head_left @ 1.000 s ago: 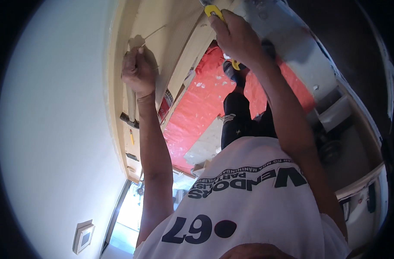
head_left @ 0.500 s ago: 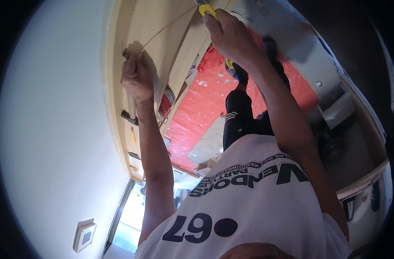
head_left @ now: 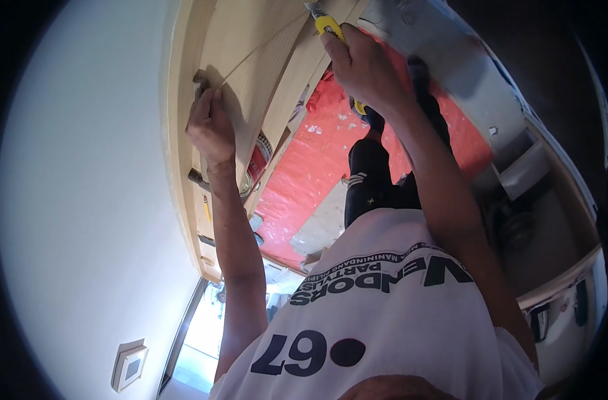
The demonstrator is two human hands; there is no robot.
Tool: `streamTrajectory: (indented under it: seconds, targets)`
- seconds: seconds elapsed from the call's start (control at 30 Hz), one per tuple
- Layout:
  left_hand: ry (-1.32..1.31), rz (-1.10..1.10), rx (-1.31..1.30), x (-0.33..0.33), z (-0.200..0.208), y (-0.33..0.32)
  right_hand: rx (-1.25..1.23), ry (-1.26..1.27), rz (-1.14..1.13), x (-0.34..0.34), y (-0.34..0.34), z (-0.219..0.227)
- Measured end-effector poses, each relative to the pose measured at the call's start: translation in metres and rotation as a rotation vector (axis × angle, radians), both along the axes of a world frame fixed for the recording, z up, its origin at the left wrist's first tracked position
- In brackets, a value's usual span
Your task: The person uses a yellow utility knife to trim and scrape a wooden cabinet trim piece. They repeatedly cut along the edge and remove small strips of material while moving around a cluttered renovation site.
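Observation:
My right hand [head_left: 370,70] is closed around a yellow utility knife [head_left: 330,28], its metal tip up over the pale wooden board [head_left: 250,47]. With the fingers pinched together, my left hand [head_left: 212,133] holds one end of a thin tan strip [head_left: 250,55]. That strip runs slantwise across the board toward the knife's tip; whether it is string or wood I cannot tell. Just beyond my left fingers sits a small dark metal piece [head_left: 200,85]. A hammer [head_left: 198,179] lies beside my left wrist, partly hidden by it.
A yellow pencil [head_left: 206,208] lies along the wooden ledge by the white wall [head_left: 97,167]. Under the board's edge stands a red and white can [head_left: 258,160]. Red sheeting [head_left: 297,180] covers part of the floor around my feet. An open wooden compartment [head_left: 550,220] is at the right.
My right hand and the knife have shifted slightly right and down. The knife's metal tip now shows more. My left hand stays nearly in place, uncovering more of the metal piece.

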State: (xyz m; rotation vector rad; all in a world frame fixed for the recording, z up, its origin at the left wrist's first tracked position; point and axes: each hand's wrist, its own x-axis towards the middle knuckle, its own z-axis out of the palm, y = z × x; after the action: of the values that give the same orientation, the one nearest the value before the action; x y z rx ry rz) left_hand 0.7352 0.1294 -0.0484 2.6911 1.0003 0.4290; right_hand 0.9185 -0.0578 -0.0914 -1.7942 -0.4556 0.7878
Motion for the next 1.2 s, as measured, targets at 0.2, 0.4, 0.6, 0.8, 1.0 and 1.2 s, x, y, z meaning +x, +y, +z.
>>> streamTrajectory:
  seconds: [0.2, 0.4, 0.6, 0.8, 1.0, 1.2]
  targets:
    - [0.06, -0.008, 0.068, -0.017, 0.001, -0.008, -0.01, 0.033, -0.034, -0.009, 0.005, 0.002]
    - [0.103, 0.1, 0.023, -0.03, 0.006, -0.014, -0.032, 0.077, 0.015, -0.008, 0.008, 0.011]
    - [0.117, 0.117, 0.007, -0.049, 0.004, -0.011, -0.037, 0.118, 0.01, -0.018, 0.007, 0.007]
    - [0.179, 0.178, 0.054, -0.052, 0.004, -0.014, -0.011, -0.033, 0.013, -0.017, 0.008, 0.001]
    - [0.125, 0.152, 0.104, -0.062, 0.0, -0.015, -0.048, 0.056, 0.024, -0.029, 0.003, 0.005]
    - [0.189, 0.203, 0.089, -0.074, 0.003, -0.018, -0.01, 0.092, 0.033, -0.025, 0.011, 0.002]
